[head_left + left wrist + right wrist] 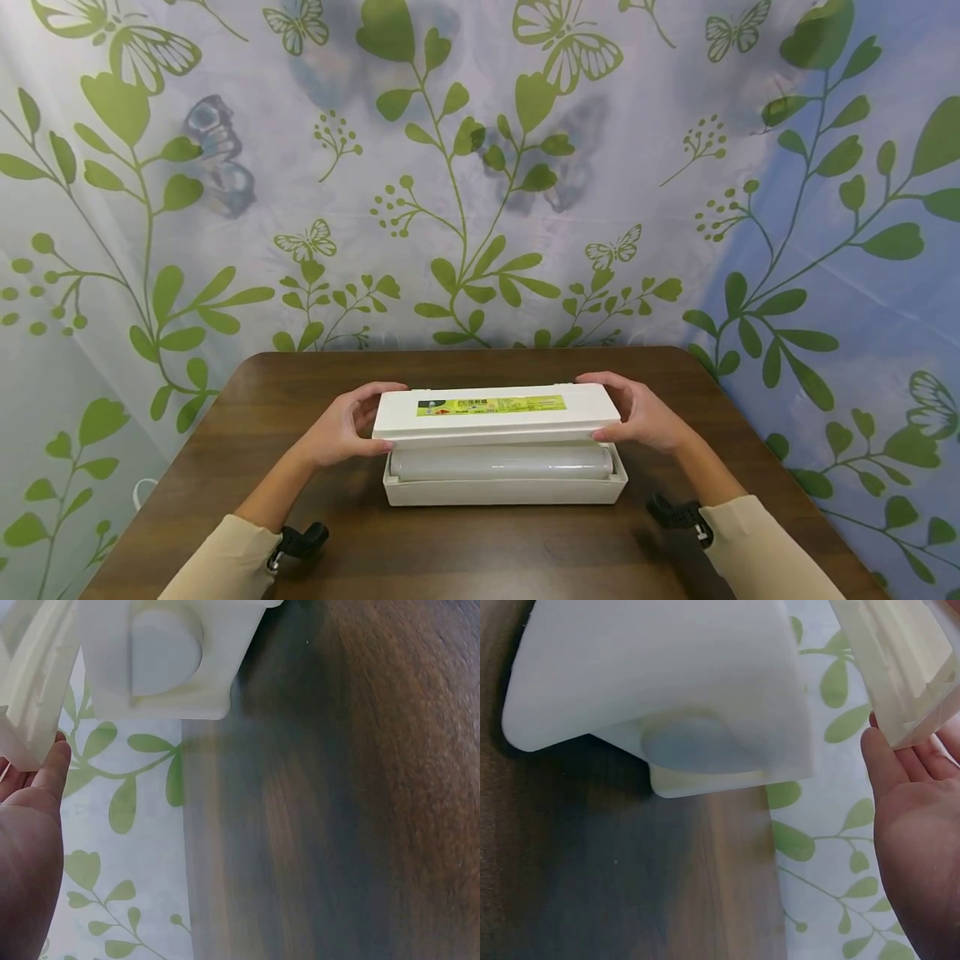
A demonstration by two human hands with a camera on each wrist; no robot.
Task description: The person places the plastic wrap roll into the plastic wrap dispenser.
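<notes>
white lid (pixel 497 412) spans between left hand (pixel 341 429) and right hand (pixel 645 412), each grip clamped on an end, above the box (pixel 504 490)

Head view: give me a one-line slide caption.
Both hands, left hand and right hand, hold the lid raised over the cling-film roll in its white dispenser box.

The box (pixel 504 487) sat mid-table (pixel 465 550), the roll (pixel 501 462) inside it, the lid (pixel 495 411) raised above. The left hand (pixel 347 427) held the lid's left end, the right hand (pixel 637 412) its right. The curtain (pixel 480 167) hung behind.
</notes>
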